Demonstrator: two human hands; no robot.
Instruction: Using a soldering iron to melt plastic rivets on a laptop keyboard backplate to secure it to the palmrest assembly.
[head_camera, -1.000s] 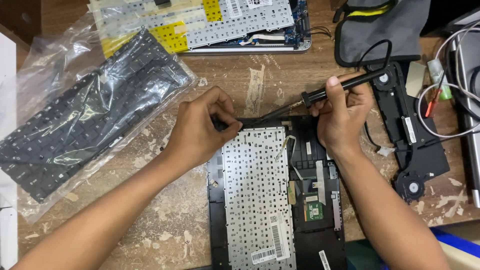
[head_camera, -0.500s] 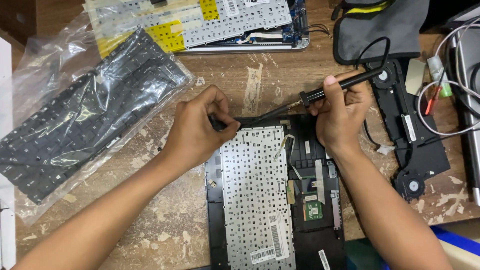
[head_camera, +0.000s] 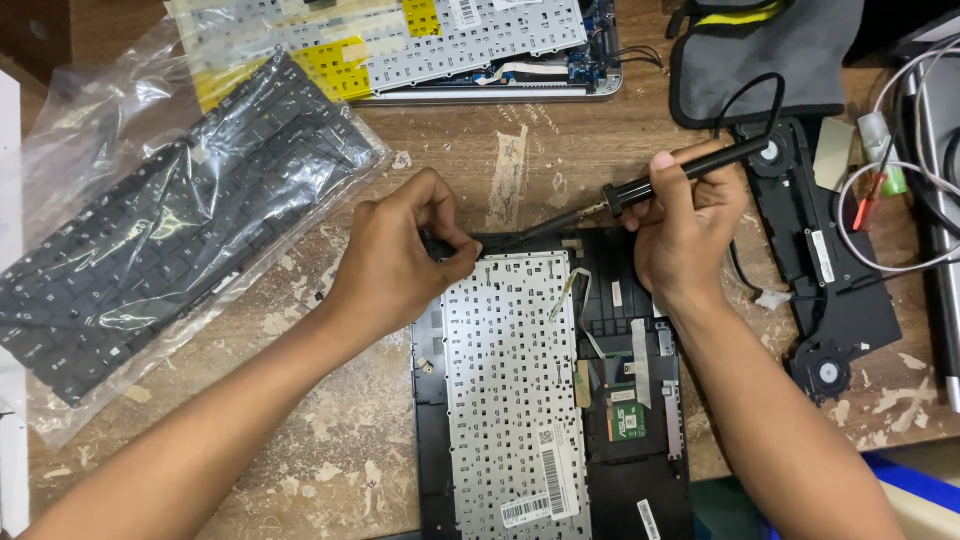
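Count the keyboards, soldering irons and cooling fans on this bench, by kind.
Keyboards: 3, one bagged, one under the hands, one at top
Soldering irons: 1
Fans: 2, upper, lower
Total: 6

Left hand (head_camera: 400, 255) pinched at the top-left corner of the silver keyboard back (head_camera: 515, 390), which sits in a black laptop palmrest shell (head_camera: 640, 300); what the fingers grip is hidden. Right hand (head_camera: 680, 235) grips a black soldering iron (head_camera: 650, 182), held like a pen, tip slanting down-left to the keyboard's top edge, just beside the left fingertips. Small green board (head_camera: 628, 420) in the shell right of the keyboard. Worn wooden counter (head_camera: 330, 440). Black keyboard in clear plastic bag (head_camera: 170, 235) to the left. Opened laptop with yellow stickers (head_camera: 420, 40) at top. Grey pouch (head_camera: 770, 50) top right, black fan frame (head_camera: 830, 290) on the right, white cables (head_camera: 900, 180) at the right edge.
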